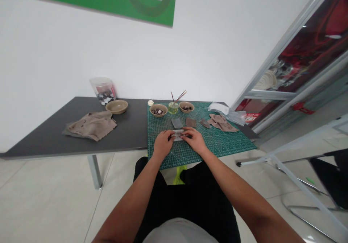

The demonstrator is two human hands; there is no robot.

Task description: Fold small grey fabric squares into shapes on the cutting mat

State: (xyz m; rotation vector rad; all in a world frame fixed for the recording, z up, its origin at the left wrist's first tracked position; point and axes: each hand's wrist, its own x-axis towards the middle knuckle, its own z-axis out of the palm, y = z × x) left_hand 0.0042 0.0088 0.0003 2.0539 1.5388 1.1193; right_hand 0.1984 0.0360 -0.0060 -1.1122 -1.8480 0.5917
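My left hand [163,142] has its fingers closed at the left end of a small pale grey sheet [178,135] on the green cutting mat [187,156]. At the sheet's right end, my right hand [194,140] is closed in the same way, thumb and fingers pressed together. What the fingertips cover is partly hidden. Just beyond the hands lie a grey square piece [177,123], a brown square piece [190,122] and a dark grey strip [205,123]. To their right is a crumpled brown cloth [222,123].
Two bowls [158,110] [186,107] of dark bits flank a glass jar [173,108] with thin sticks. A plastic bag [236,116] lies at right. On the left are a brown cloth [92,126], an empty bowl [116,107] and a clear tub [103,90].
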